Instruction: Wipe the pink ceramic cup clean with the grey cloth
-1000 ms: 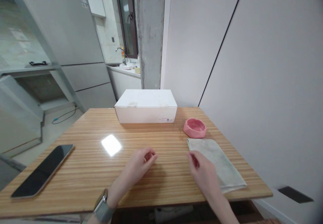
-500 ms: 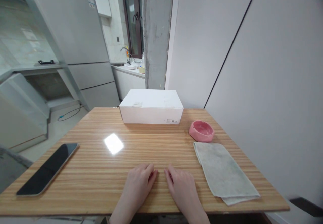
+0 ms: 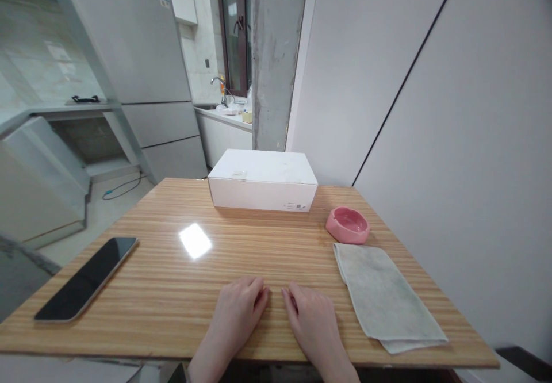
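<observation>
My left hand [image 3: 240, 305] rests on the wooden table [image 3: 164, 291] near its front edge, fingers curled into a loose fist. Beside it, a small gap apart, my right hand [image 3: 311, 309] lies in the same closed pose. Neither shows anything held. Right of my right hand is a folded grey cloth [image 3: 390, 294], not touched by it. A pink ashtray-like bowl [image 3: 347, 225] sits just behind the cloth. Far to the left lies a black-screened smartphone [image 3: 88, 279]. A closed white cardboard box [image 3: 264, 193] stands at the table's back.
A pale wall [image 3: 466, 199] runs along the table's right side. Behind the table rises a bare concrete pillar [image 3: 276, 61]. A grey refrigerator [image 3: 142, 55] stands at the back left, with a sink counter [image 3: 226, 136] beyond it.
The view has tilted and shifted slightly, so the scene sits a little differently in the picture. Both hands keep their place and pose on the table.
</observation>
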A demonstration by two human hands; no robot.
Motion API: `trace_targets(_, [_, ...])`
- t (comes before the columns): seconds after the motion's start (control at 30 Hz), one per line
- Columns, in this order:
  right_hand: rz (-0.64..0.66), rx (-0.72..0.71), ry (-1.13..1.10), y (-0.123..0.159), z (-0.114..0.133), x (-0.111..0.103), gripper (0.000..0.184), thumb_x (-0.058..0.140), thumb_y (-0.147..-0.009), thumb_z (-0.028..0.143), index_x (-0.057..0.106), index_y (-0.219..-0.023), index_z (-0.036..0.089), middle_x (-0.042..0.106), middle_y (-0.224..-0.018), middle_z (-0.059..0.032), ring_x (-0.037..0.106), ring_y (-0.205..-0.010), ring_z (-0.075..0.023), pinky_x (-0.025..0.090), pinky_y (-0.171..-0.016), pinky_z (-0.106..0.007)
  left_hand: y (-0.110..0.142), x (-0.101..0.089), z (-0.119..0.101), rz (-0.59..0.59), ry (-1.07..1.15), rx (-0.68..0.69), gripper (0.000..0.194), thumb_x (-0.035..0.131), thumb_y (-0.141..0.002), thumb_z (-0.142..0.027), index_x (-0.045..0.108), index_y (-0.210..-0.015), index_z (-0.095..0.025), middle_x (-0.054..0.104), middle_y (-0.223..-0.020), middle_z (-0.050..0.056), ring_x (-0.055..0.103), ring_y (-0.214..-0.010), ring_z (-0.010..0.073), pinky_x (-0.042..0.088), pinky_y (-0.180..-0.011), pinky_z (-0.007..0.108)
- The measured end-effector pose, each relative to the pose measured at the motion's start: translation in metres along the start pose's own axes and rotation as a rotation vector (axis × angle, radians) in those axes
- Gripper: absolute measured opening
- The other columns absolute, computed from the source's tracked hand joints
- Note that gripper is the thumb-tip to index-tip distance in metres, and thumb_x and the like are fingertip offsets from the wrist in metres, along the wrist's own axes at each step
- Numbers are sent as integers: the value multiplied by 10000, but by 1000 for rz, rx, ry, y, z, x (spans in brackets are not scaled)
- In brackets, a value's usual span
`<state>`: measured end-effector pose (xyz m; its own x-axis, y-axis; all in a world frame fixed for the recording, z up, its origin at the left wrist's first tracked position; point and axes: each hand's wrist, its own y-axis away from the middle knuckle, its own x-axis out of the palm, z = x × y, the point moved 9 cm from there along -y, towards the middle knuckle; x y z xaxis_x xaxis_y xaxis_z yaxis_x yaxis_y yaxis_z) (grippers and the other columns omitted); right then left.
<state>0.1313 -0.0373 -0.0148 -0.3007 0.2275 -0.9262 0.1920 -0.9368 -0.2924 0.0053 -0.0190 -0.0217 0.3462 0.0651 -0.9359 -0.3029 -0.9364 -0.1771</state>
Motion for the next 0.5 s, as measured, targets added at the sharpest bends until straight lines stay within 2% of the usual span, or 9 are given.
trace_targets(0.5, [-5, -4, -11, -1, 1, -1, 265, 415, -942, 218, 531, -704, 219, 653, -647, 4, 622, -596, -171, 248, -562, -274, 1, -5, -1, -16, -3, 1, 254, 413, -914, -256, 575, -723, -213, 664, -725, 11, 620, -684, 174, 361, -602, 282])
